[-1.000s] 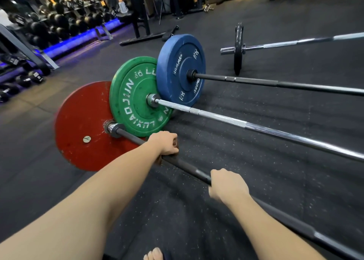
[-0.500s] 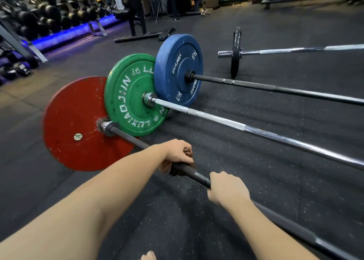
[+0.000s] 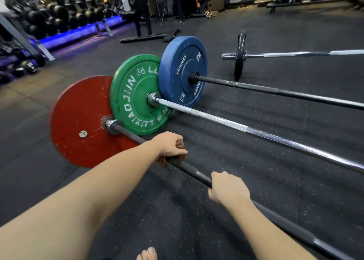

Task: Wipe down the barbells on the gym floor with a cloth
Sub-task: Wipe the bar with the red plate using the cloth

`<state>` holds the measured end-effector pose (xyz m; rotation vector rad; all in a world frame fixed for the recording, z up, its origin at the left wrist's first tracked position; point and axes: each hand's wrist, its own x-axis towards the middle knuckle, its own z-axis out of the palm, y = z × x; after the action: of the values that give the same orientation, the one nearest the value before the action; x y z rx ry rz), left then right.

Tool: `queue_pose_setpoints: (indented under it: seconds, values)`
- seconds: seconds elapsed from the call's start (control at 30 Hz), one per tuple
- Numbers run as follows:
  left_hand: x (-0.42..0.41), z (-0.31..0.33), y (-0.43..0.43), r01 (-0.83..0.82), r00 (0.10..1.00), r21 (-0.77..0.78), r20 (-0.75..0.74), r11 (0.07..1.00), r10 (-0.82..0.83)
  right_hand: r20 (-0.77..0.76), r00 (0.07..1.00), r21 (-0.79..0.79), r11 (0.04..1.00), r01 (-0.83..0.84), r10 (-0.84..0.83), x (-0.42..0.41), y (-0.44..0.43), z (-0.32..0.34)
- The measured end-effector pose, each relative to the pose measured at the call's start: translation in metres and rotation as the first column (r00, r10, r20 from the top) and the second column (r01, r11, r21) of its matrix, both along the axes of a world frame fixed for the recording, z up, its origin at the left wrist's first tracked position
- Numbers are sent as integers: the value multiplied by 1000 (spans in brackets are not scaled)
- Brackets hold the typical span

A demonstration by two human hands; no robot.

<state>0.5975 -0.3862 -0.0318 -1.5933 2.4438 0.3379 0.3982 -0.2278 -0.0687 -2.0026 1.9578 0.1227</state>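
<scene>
Fingers (image 3: 217,178) of the right hand (image 3: 229,190) are curled fully round the nearest barbell (image 3: 194,172), steadying its dark shaft on the gym floor (image 3: 266,190). Further along the same shaft, the left hand (image 3: 170,145) grips a brown cloth (image 3: 162,161) wrapped about the bar. Its fingers are closed over cloth and shaft together, and cloth edges show below the wrist and past the knuckles.

Change: half a second ago the left hand was nearer the right hand. It now sits back toward the red plate (image 3: 78,112), though not as near the collar as one second ago. This indicates a back-and-forth wiping stroke in progress on the section between collar and right hand. The shaft under and behind the right hand probably remains to be wiped.

Beyond lie the chrome barbell (image 3: 256,130) with a green plate (image 3: 136,94), the black barbell (image 3: 275,91) with a blue plate (image 3: 183,68), and the far barbell (image 3: 295,54). All three lie well apart from both hands.
</scene>
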Motion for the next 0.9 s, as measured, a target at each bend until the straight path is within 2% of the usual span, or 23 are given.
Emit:
queue_pose_setpoints:
  seconds: [0.1,0.3,0.43,0.5,0.6,0.77,0.9]
  values:
    - [-22,-9,16,19,999,102,-51,995,-14,0,1000,-5,1000,0,0,1,0,0]
    - [-41,2,11,36,997,178,65,983,-48,8,1000,-22,1000,6,-6,1,2,-1]
    - [-36,11,3,52,969,65,240,997,-66,14,1000,-22,1000,5,-5,1,3,-1]
    - [-31,13,4,53,961,8,272,999,-53,10,1000,-27,1000,5,-4,1,2,-2]
    - [-32,2,13,81,967,9,241,997,-81,0,1000,-21,1000,1,-1,1,1,-2]
    - [-46,-19,26,89,991,93,92,992,-97,-7,1000,-27,1000,-5,5,2,-2,-4]
    - [-45,-27,24,144,989,101,6,984,-145,-17,1000,-33,999,1,-2,2,-3,-6]
